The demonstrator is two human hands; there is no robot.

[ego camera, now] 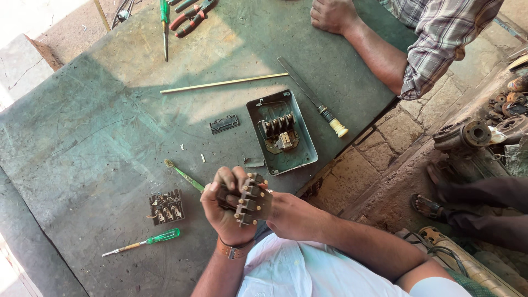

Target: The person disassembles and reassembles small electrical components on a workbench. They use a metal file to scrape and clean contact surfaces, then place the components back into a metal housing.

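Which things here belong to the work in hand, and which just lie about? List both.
In hand:
left hand
right hand
dark terminal block
open metal switch box
second terminal block

Lying about:
green screwdriver
pliers
file
thin rod

Repair workshop: tool-strewn workbench (82, 137), pliers (190, 16).

A worn green table (82, 126) carries a grey switch box (281, 132), green screwdriver (144, 241), terminal block (166, 207), thin rod (223, 83) and pliers (191, 16).
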